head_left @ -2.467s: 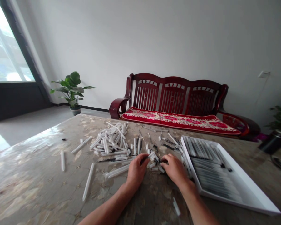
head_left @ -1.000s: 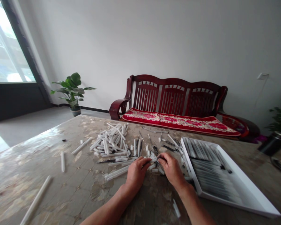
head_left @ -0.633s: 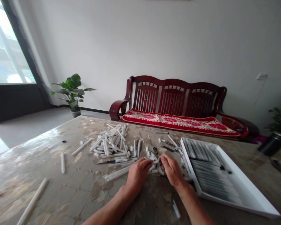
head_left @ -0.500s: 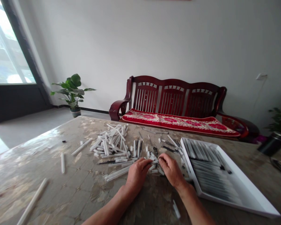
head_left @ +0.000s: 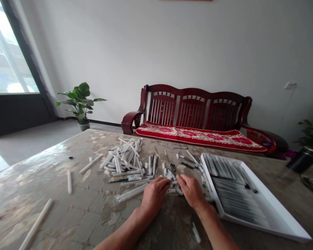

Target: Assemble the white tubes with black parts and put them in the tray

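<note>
My left hand (head_left: 153, 196) and my right hand (head_left: 191, 190) rest on the marble table (head_left: 54, 194), fingertips pinched together on a small pen part (head_left: 173, 182) between them. More short white and black pen pieces lie around my fingers. Beyond my left hand is a pile of white pen barrels (head_left: 125, 159). Beside my right hand stands a white tray (head_left: 276, 212) with rows of pens (head_left: 229, 184) in it.
Single white barrels lie to the left (head_left: 69, 181) and near the front edge (head_left: 36, 224); a small white piece (head_left: 196, 233) sits by my right forearm. A dark cup (head_left: 304, 159) stands far right. Behind the table are a red wooden bench (head_left: 195, 116) and a potted plant (head_left: 79, 100).
My hands have drawn closer together, fingertips now meeting. One long white barrel has moved from the middle of the table to the near left edge.
</note>
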Action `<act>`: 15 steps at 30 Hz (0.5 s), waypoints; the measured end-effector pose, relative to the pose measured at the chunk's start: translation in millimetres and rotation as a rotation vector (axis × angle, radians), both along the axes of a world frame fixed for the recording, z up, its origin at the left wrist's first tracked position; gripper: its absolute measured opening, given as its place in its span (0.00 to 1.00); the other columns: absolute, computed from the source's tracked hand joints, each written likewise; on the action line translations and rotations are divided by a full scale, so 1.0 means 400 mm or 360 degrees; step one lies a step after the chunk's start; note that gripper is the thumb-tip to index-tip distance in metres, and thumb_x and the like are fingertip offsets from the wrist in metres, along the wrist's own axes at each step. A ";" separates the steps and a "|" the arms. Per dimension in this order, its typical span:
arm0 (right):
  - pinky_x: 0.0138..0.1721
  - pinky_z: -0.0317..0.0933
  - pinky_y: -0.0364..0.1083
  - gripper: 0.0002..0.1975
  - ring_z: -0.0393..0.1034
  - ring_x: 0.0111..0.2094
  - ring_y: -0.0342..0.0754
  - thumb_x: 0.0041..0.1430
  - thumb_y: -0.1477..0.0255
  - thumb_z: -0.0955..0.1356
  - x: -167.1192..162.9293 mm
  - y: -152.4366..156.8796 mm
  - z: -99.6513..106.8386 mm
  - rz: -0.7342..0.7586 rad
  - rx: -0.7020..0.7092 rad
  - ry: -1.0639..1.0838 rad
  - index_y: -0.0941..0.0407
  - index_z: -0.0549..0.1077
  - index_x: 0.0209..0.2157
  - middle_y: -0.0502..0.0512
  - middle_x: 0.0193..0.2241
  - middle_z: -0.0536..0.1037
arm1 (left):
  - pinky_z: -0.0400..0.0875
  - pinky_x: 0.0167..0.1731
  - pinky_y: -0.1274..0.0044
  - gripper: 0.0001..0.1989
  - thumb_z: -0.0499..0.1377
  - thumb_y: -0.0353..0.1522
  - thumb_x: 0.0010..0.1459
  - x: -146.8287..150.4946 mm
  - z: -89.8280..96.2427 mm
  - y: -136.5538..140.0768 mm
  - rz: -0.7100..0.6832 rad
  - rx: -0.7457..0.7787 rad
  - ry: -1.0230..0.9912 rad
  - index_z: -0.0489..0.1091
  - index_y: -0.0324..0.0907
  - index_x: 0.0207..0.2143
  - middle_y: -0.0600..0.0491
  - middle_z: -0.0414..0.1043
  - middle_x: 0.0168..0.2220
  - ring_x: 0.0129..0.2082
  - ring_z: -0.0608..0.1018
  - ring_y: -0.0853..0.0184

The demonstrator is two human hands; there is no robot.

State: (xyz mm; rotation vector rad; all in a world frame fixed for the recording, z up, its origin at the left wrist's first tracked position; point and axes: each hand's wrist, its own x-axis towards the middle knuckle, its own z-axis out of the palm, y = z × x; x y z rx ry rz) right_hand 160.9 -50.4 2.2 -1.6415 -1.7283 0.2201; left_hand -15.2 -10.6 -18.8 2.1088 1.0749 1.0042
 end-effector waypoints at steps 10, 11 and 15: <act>0.26 0.52 0.44 0.24 0.66 0.22 0.46 0.67 0.57 0.57 0.001 -0.001 0.001 0.0009 -0.0027 0.0003 0.52 0.65 0.21 0.49 0.17 0.69 | 0.70 0.38 0.77 0.12 0.56 0.33 0.60 0.000 -0.001 -0.002 -0.0018 0.0010 0.0068 0.80 0.48 0.41 0.50 0.80 0.36 0.37 0.80 0.62; 0.25 0.51 0.44 0.25 0.65 0.20 0.46 0.68 0.56 0.56 0.001 -0.001 0.000 -0.0021 -0.0034 -0.0008 0.52 0.65 0.20 0.48 0.15 0.67 | 0.70 0.38 0.77 0.12 0.56 0.33 0.60 0.001 -0.001 -0.003 -0.0023 0.0015 0.0075 0.80 0.48 0.41 0.50 0.80 0.36 0.37 0.80 0.62; 0.26 0.53 0.43 0.22 0.68 0.24 0.46 0.68 0.56 0.56 -0.001 -0.003 0.003 0.0052 -0.0018 0.0032 0.52 0.69 0.26 0.49 0.20 0.72 | 0.70 0.38 0.77 0.13 0.55 0.34 0.60 0.001 0.004 -0.004 -0.0008 0.0009 0.0076 0.79 0.48 0.41 0.50 0.80 0.36 0.37 0.80 0.62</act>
